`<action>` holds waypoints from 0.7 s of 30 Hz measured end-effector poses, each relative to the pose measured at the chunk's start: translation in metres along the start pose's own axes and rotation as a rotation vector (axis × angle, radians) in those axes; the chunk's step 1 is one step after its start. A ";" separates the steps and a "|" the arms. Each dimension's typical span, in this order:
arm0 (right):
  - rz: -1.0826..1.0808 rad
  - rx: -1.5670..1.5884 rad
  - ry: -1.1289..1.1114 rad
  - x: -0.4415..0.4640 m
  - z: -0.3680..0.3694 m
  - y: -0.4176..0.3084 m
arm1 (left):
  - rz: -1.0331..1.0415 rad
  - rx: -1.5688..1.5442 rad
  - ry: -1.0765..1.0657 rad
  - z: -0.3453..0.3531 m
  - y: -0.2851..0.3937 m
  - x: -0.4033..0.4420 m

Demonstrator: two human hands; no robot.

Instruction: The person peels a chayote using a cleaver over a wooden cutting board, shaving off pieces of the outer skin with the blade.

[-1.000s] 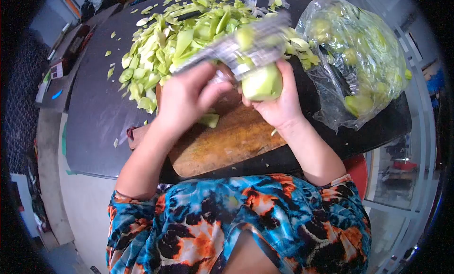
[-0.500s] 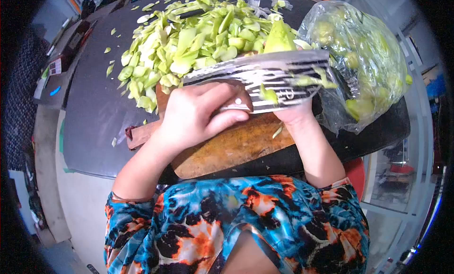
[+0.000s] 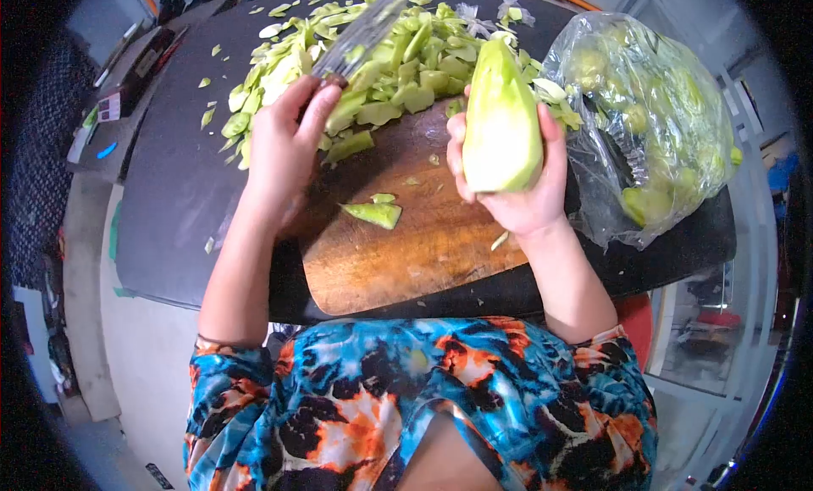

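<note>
My left hand (image 3: 284, 139) is closed around the handle of a wide-bladed kitchen knife (image 3: 364, 35). The blade is raised over the pile, tilted up and to the right, and smeared by motion. In my right hand (image 3: 529, 205) is a peeled pale-green fruit or vegetable (image 3: 501, 131), long and tapered, its narrow end pointing away from me. I cannot tell its exact kind. Below and between my hands lies a wooden cutting board (image 3: 398, 262), with a few green scraps (image 3: 375, 213) on it. Beyond the board spreads a big heap of pale-green slices (image 3: 415, 76).
A clear plastic bag (image 3: 652, 127) holding green pieces stands on the right of the dark table (image 3: 169, 228). Loose bits are scattered around the heap. Crumpled clear plastic (image 3: 478, 21) lies at the far side. A red stool-like object (image 3: 635, 321) shows under the right edge.
The knife has swung from lying across in front of the peeled piece to up and left, over the heap. The right hand's piece is now in full view, and green scraps show on the board.
</note>
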State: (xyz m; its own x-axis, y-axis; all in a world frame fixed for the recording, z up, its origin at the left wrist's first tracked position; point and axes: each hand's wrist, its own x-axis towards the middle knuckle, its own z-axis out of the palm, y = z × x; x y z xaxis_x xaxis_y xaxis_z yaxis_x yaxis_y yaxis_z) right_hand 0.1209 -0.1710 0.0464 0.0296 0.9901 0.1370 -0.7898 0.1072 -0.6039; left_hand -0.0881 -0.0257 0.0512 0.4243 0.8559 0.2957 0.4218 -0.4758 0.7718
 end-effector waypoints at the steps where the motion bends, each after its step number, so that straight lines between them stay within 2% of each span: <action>1: 0.009 0.068 0.011 0.002 -0.007 -0.003 | -0.023 -0.083 -0.037 0.002 0.010 -0.008; 2: -0.016 0.049 0.021 0.003 -0.013 -0.004 | 0.149 -0.089 -0.066 0.003 0.019 -0.016; 4: -0.061 0.005 0.040 0.003 -0.022 -0.005 | 0.312 -0.062 -0.239 0.002 0.034 -0.029; 6: -0.086 0.163 0.175 -0.004 -0.017 -0.001 | 0.516 -0.031 -0.315 0.008 0.037 -0.036; 8: -0.158 0.087 0.255 0.001 -0.035 0.009 | 0.609 -0.021 -0.391 0.008 0.050 -0.042; 10: -0.007 0.335 0.056 0.000 -0.040 0.002 | 0.644 0.039 -0.416 0.011 0.051 -0.044; 15: -0.005 0.421 -0.093 -0.001 -0.033 0.002 | 0.687 0.081 -0.392 0.013 0.051 -0.043; 18: -0.166 0.127 0.064 -0.004 -0.040 0.008 | 0.668 0.106 -0.365 0.013 0.046 -0.040; 19: -0.212 0.016 0.018 -0.004 -0.031 0.004 | 0.676 0.123 -0.325 0.012 0.048 -0.037; 21: -0.229 -0.310 0.157 -0.003 -0.032 0.008 | 0.664 0.124 -0.310 0.014 0.044 -0.039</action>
State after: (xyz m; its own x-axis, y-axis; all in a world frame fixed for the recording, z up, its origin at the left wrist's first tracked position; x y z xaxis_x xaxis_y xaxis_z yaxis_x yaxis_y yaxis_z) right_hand 0.1336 -0.1705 0.0162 0.2948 0.9367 0.1887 -0.5307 0.3247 -0.7829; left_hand -0.0747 -0.0827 0.0657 0.8205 0.2922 0.4913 0.0771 -0.9082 0.4114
